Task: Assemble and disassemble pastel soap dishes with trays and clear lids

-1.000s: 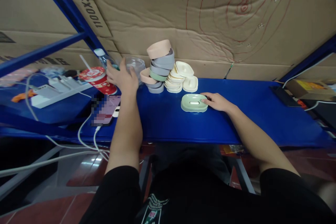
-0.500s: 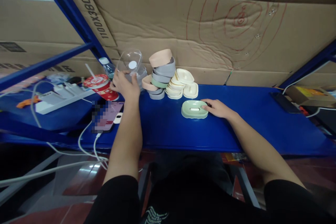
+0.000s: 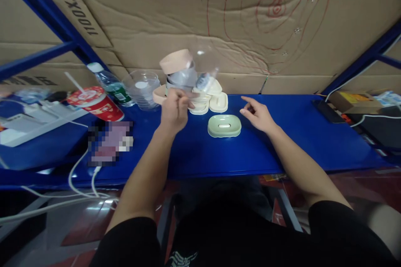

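My left hand is closed on a clear round plastic bowl. Motion blurs the bowl, which is raised in front of the stacks and shows a pale label. My right hand holds nothing; its fingers are apart, just to the right of a light green soap dish on the blue table. Behind my left hand rises a stack of peach and grey oval rings, partly hidden. Cream dish inserts are piled to its right.
More clear bowls are nested at the left, beside a water bottle and a red drink cup with a straw. A blurred-out phone and a white power strip lie farther left. Cardboard walls the back.
My left hand has lifted one clear bowl off the nested bowls and carried it right, past the ring stack. My right hand has let go of the green soap dish and moved slightly away.
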Available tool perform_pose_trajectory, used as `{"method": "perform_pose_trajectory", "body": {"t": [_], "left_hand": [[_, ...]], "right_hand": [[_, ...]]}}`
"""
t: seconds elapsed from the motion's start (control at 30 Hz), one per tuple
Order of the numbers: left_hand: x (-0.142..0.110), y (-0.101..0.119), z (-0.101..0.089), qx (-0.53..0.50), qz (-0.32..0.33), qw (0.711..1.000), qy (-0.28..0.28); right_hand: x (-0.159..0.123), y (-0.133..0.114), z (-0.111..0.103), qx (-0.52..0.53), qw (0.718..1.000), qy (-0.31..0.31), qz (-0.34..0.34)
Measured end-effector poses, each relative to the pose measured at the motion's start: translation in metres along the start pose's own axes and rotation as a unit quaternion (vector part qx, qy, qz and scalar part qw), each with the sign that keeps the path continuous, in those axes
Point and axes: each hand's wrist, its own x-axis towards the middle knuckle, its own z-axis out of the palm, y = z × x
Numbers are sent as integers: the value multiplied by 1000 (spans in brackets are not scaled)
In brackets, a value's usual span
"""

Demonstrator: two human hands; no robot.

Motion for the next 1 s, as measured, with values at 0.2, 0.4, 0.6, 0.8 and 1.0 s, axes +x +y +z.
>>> {"method": "perform_pose_trajectory", "body": {"t": [0.2, 0.4, 0.6, 0.8, 1.0], "left_hand": [[-7, 33, 32, -198, -44, 955, -218], [-4, 26, 52, -194, -197, 939, -206], [-4, 13, 61, -49, -191, 951, -238], [-7, 15, 66, -1, -146, 950, -275], [-6, 23, 59, 22, -162, 935, -316]], "right_hand": [[-3, -15, -4, 142, 989, 16, 30], [-2, -18, -5, 154, 982, -48, 96], [0, -10, -3, 147, 943, -243, 173], [1, 1, -1, 112, 934, -286, 185], [2, 2, 3, 101, 939, -268, 189]]}}
